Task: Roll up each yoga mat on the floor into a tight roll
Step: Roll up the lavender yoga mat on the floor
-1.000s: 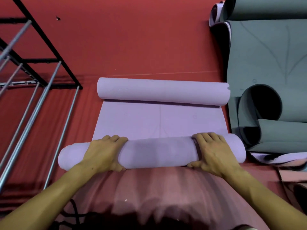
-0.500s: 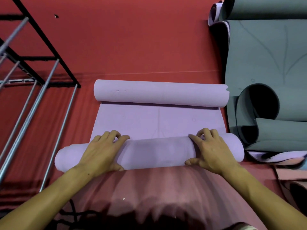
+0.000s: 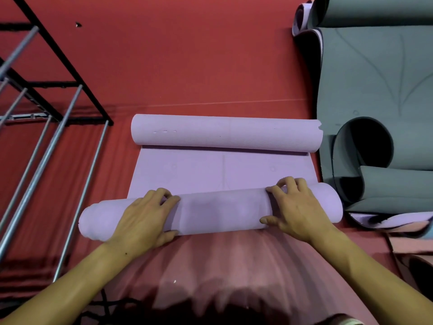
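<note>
A lilac yoga mat lies across the red floor in front of me. Its near end is wound into a thick roll (image 3: 220, 212) lying left to right. My left hand (image 3: 143, 219) grips the roll left of centre, fingers curled over the top and thumb on the near side. My right hand (image 3: 295, 209) grips it right of centre in the same way. Beyond the roll a short flat stretch (image 3: 210, 170) of mat lies on the floor. The mat's far end has curled into a second, looser roll (image 3: 225, 132).
A grey-green mat (image 3: 375, 78) lies partly unrolled at the right, its loose curl (image 3: 365, 148) close to the lilac roll's right end. More mat edges lie beneath it. A metal rack with silver bars (image 3: 46, 137) stands at the left. Bare red floor (image 3: 187, 55) stretches ahead.
Both hands have shifted forward over the near roll and their fingers have curled more. The roll has edged toward the far curl, so the flat stretch is slightly shorter.
</note>
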